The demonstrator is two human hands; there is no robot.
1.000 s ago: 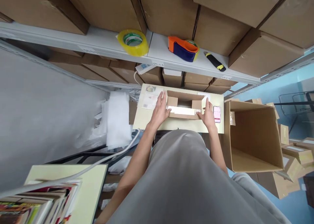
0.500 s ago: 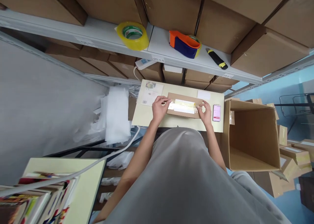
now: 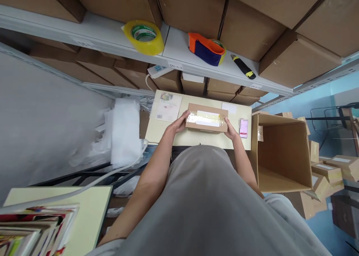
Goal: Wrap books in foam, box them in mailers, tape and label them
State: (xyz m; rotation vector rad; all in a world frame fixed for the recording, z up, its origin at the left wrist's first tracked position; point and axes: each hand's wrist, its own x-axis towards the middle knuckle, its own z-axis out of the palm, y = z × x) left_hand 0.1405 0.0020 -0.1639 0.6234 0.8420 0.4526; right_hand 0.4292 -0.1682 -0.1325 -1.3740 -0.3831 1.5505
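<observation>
Between my hands is a small brown cardboard box [image 3: 206,128] with a white label and shiny clear tape across its top. My left hand [image 3: 179,123] grips its left end, and my right hand [image 3: 230,129] holds the right end. Both sets of fingers are partly hidden behind the box. It is over a pale yellow table [image 3: 179,138]; whether its underside touches the tabletop I cannot tell. A printed sheet [image 3: 168,107] lies left of the box, and a phone [image 3: 243,128] with a lit pink screen lies right of it.
A large open carton [image 3: 283,151] stands right of the table. On the shelf ahead are a yellow tape roll [image 3: 148,46], an orange-and-blue tape dispenser [image 3: 206,50] and a utility knife [image 3: 243,66]. White foam wrap [image 3: 126,132] and a cable [image 3: 117,170] are at left.
My hands have shifted from the tape on the box's top to its two ends. The box now shows more of its front side. The whole view has moved slightly.
</observation>
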